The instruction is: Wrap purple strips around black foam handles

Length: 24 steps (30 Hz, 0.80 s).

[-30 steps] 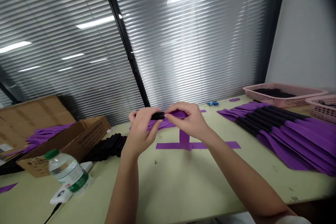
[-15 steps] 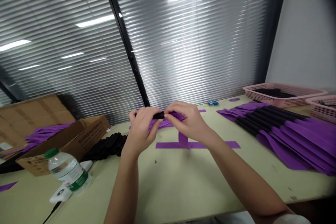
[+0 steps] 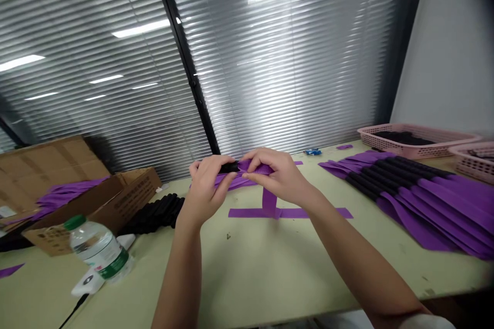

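Observation:
My left hand point(image 3: 210, 182) is closed around a short black foam tube point(image 3: 229, 167), held up over the table. Just to its right, my right hand point(image 3: 276, 172) pinches a purple fabric strap point(image 3: 258, 167) where it meets the tube's end. The strap looks bunched at that end, and part of it hangs below my right hand to another purple strip point(image 3: 247, 213) lying flat on the table. Behind my hands lie more purple strips point(image 3: 239, 183), partly hidden by the fingers.
Finished-looking purple straps with black sleeves point(image 3: 409, 185) lie stacked at right, before pink baskets point(image 3: 420, 150). At left are black tubes point(image 3: 158, 213), a cardboard box point(image 3: 127, 195) and a water bottle point(image 3: 101, 249) by a white device point(image 3: 88, 282). A blue item point(image 3: 312, 152) lies at the back.
My right fingers have shifted on the purple strap, and more purple fabric shows beside the black tube's end. Both hands stay in nearly the same place.

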### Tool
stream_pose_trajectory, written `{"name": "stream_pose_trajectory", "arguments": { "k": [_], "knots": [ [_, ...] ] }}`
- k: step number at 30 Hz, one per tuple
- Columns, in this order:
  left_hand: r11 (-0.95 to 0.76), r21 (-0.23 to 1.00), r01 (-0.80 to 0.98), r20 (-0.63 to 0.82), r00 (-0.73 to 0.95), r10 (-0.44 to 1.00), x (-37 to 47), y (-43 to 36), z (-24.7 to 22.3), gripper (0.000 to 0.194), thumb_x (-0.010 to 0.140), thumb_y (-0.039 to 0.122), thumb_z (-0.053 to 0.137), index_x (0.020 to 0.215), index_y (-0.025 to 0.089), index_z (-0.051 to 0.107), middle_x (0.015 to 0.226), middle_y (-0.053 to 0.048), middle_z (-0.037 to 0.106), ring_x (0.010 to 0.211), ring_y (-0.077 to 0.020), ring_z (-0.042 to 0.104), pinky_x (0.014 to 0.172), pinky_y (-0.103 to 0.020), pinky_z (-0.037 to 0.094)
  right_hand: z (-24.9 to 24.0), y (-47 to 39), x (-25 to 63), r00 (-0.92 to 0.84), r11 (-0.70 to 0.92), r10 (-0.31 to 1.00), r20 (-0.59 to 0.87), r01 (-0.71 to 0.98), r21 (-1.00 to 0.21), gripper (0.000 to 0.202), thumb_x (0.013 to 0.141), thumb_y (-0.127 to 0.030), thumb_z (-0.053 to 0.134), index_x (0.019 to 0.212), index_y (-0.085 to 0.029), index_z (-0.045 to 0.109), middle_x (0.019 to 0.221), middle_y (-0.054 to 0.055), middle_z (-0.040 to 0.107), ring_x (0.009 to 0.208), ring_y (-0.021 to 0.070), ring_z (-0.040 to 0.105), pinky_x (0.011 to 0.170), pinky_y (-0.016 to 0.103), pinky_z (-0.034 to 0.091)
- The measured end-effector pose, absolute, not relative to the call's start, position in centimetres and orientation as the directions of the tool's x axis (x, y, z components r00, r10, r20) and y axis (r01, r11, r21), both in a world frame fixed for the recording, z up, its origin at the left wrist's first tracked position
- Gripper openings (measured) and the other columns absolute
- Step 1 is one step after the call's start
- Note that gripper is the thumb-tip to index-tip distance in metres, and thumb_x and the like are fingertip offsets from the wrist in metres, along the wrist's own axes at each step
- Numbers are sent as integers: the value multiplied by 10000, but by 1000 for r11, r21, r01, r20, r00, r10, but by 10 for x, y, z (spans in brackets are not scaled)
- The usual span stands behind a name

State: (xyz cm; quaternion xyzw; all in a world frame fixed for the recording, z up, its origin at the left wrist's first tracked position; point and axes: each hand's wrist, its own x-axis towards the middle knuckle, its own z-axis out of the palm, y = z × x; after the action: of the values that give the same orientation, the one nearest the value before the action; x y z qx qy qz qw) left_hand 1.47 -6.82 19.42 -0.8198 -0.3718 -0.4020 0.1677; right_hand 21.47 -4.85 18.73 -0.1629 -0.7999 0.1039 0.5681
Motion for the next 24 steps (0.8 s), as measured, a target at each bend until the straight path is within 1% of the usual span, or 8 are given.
{"name": "stream_pose_trajectory", "arguments": {
  "k": [3, 7, 10, 12, 16, 19, 24],
  "knots": [
    [-670, 22, 742, 785, 402, 471, 14, -68, 194, 195, 952, 265, 481, 1142, 251, 522, 1102, -39, 647, 1008, -217, 577, 902, -380, 294, 185, -48, 212, -256, 923, 385, 887, 109, -369, 76, 809, -193, 721, 760, -209, 665, 990, 38, 701, 969, 192, 655, 832, 322, 533],
    [-679, -10, 734, 788, 424, 447, 15, -69, 194, 193, 958, 269, 461, 1140, 244, 519, 1118, -52, 650, 1033, -222, 573, 901, -381, 305, 185, -50, 210, -230, 908, 418, 879, 68, -414, 56, 795, -193, 734, 756, -214, 700, 1051, 39, 701, 1004, 197, 654, 859, 333, 543],
    [-689, -41, 723, 789, 447, 421, 15, -69, 194, 190, 957, 263, 460, 1135, 240, 523, 1118, -54, 654, 1047, -223, 573, 894, -379, 309, 185, -51, 210, -241, 884, 462, 854, 46, -465, 40, 794, -205, 733, 761, -216, 715, 1091, 42, 696, 1005, 200, 662, 837, 329, 562],
    [-687, -54, 725, 789, 453, 415, 15, -69, 194, 190, 958, 264, 460, 1134, 240, 528, 1117, -55, 655, 1048, -225, 574, 895, -381, 308, 185, -51, 210, -246, 877, 473, 846, 44, -478, 36, 800, -210, 726, 765, -217, 722, 1101, 46, 697, 1001, 204, 668, 821, 331, 573],
    [-680, -60, 731, 784, 456, 422, 14, -68, 194, 193, 961, 275, 453, 1133, 240, 534, 1118, -63, 656, 1050, -229, 574, 904, -388, 307, 185, -52, 210, -248, 901, 432, 867, 91, -423, 52, 802, -189, 718, 774, -229, 735, 1077, 44, 710, 1052, 224, 653, 881, 374, 564],
    [-689, -56, 722, 783, 460, 419, 15, -68, 194, 199, 959, 267, 455, 1139, 240, 536, 1127, -59, 653, 1051, -226, 574, 902, -382, 313, 186, -54, 210, -235, 919, 394, 888, 107, -379, 67, 800, -170, 719, 780, -232, 735, 1061, 39, 715, 1042, 221, 655, 907, 386, 555],
    [-690, -64, 721, 769, 476, 427, 16, -70, 194, 215, 963, 263, 448, 1161, 244, 529, 1144, -60, 646, 1059, -227, 568, 907, -385, 305, 189, -58, 210, -225, 919, 395, 891, 96, -383, 73, 794, -156, 722, 770, -224, 733, 1017, 39, 725, 996, 208, 667, 883, 369, 561]
  ]
}}
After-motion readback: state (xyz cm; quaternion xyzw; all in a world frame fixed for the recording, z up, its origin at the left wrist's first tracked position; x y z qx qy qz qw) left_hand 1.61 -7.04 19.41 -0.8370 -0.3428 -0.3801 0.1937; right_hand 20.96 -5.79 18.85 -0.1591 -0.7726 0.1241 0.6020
